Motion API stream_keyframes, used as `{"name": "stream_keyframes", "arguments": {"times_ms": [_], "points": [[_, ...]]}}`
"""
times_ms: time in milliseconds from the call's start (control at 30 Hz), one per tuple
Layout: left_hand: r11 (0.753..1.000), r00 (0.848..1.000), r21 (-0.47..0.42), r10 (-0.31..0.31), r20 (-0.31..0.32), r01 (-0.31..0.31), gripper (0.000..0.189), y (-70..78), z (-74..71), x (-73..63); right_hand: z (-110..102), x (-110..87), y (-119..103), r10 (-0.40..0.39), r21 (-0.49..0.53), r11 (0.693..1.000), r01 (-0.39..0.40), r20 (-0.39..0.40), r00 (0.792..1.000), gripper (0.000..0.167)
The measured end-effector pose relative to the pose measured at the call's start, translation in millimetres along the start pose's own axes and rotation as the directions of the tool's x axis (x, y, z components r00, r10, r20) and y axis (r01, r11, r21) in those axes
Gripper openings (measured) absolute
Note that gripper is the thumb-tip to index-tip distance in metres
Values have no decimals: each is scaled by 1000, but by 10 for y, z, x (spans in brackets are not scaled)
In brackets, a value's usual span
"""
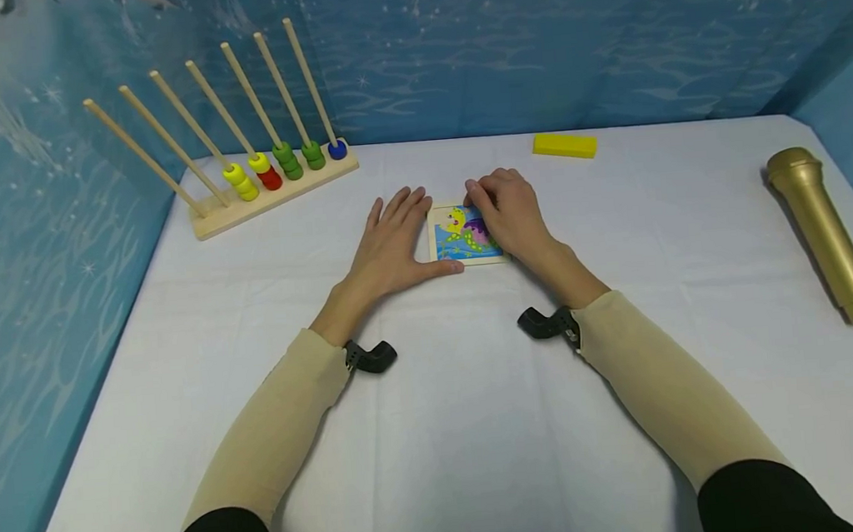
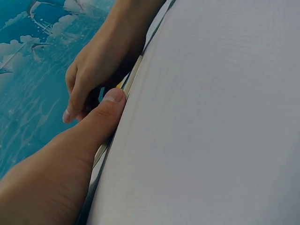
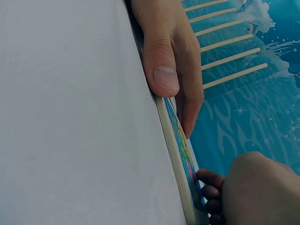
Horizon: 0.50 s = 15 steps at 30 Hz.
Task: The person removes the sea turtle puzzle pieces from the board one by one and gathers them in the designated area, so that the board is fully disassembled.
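A small jigsaw puzzle [image 1: 449, 239] with a pale wooden frame lies flat on the table, its picture a yellow and purple sea creature on blue. My left hand [image 1: 390, 256] spreads around its left side: the straight thumb lies along the near edge and the long fingers reach past the far left corner. In the right wrist view that thumb [image 3: 166, 77] rests at the frame's edge. Over the puzzle's right part, my right hand [image 1: 513, 213] has its fingers curled and covers the far right corner. Whether it pinches a piece is hidden.
A wooden bead abacus [image 1: 278, 198] with tall rods and coloured beads stands at the far left. A yellow block [image 1: 564, 146] lies near the back edge. At the right lies a gold microphone-shaped object [image 1: 826, 234]. A blue sea-print curtain [image 1: 567, 46] hangs behind the white table [image 1: 454, 431].
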<state>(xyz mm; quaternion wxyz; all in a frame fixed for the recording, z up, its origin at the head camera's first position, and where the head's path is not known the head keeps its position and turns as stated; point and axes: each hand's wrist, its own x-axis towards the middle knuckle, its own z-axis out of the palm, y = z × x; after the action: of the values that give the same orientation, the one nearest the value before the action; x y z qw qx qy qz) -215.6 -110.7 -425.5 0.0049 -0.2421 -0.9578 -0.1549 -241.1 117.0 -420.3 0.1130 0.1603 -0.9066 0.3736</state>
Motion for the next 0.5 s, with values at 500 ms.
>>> {"name": "stream_keyframes", "arguments": {"times_ms": [500], "points": [[1000, 1000, -9, 3, -13, -3, 115, 2, 1, -4, 10, 7, -59, 6, -108, 994, 0, 62, 998, 42]]}}
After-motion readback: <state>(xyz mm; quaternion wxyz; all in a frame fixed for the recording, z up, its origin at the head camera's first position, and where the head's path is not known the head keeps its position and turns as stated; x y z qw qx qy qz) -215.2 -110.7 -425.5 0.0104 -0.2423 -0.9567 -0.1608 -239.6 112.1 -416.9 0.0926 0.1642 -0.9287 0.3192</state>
